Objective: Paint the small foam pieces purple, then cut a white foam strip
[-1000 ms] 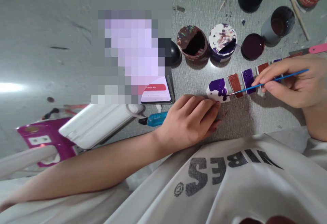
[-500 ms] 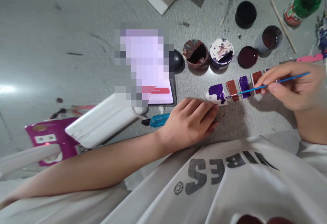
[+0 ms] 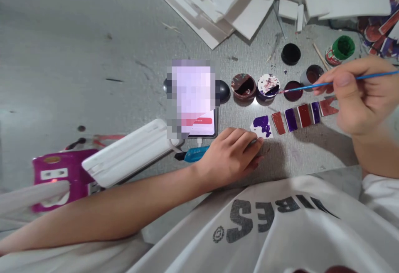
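Note:
My right hand (image 3: 358, 94) is closed round a thin blue paintbrush (image 3: 321, 85). The brush tip is at the front rim of a paint pot with a white, paint-smeared top (image 3: 268, 86) and dark purple paint inside. With closed fingers, my left hand (image 3: 233, 152) holds the lower edge of a small white board piece (image 3: 262, 128) against the table. Wet purple paint covers part of that piece. To its right lies a row of several small painted pieces, among them an orange-brown strip (image 3: 278, 123) and a purple strip (image 3: 291, 120).
A brown paint pot (image 3: 243, 88), a dark red lid (image 3: 293, 91), a black lid (image 3: 291, 54) and a green jar (image 3: 341, 50) stand around. White boards (image 3: 218, 11) lie at the back. A phone (image 3: 199, 123), blue cutter (image 3: 197, 154), white power bank (image 3: 131, 152) and purple socket (image 3: 59, 173) are leftward.
My right hand has lifted the brush from the white piece up to the purple paint pot. My left hand stays on the piece. The view has shifted, showing more boards at the back.

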The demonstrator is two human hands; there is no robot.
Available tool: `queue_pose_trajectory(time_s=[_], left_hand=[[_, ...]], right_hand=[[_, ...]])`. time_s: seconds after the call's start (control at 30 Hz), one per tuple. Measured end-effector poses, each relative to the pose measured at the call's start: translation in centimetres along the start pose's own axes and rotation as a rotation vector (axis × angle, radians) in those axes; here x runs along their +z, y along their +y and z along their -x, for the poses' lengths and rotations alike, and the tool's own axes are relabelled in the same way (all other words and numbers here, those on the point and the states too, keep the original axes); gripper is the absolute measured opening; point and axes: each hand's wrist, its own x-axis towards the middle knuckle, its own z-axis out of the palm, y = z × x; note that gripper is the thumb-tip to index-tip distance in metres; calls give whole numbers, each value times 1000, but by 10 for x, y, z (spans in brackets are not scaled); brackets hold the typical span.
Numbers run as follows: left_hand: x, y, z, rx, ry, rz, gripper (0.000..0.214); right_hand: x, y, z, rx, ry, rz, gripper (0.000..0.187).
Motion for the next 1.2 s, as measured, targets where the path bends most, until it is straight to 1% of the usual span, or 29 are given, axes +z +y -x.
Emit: queue_pose_trajectory(time_s=[0.03, 0.1, 0.23, 0.33, 0.43, 0.5, 0.6, 0.73, 0.83, 0.9, 1.0, 1.1, 1.2], left_hand=[[0, 0, 0, -1, -1, 0, 23], [0, 1, 1, -3, -1, 1, 22], [-2, 1, 1, -7, -8, 1, 20], [-2, 1, -1, -5, -8, -11, 21], [-2, 1, -1, 0, -5, -18, 22], [-2, 1, -1, 5, -7, -19, 22], [-1, 1, 1, 10, -10, -23, 23], [0, 1, 1, 17, -12, -25, 26], [1, 0, 1, 28, -7, -25, 26], [2, 0, 1, 32, 5, -32, 27], [1, 1, 1, 4, 31, -53, 26], [-1, 2, 1, -44, 52, -91, 25], [-2, 3, 1, -62, 58, -125, 25]], right_hand=[[5, 2, -3, -79, 18, 42, 22], [15, 7, -5, -156, 39, 72, 20], [24, 17, -2, -172, 12, 104, 21], [26, 17, -1, -196, -12, 154, 24], [30, 17, -1, -200, -7, 188, 32], [32, 19, 0, -197, 5, 186, 33], [36, 27, 1, -155, 10, 128, 31], [40, 35, 2, 8, 7, -67, 31], [45, 40, 1, 100, 34, -162, 36], [48, 46, 0, 142, 61, -199, 41], [48, 58, -1, 194, 45, -226, 44], [44, 69, -2, 209, 26, -246, 43], [38, 75, -3, 248, -7, -256, 40]])
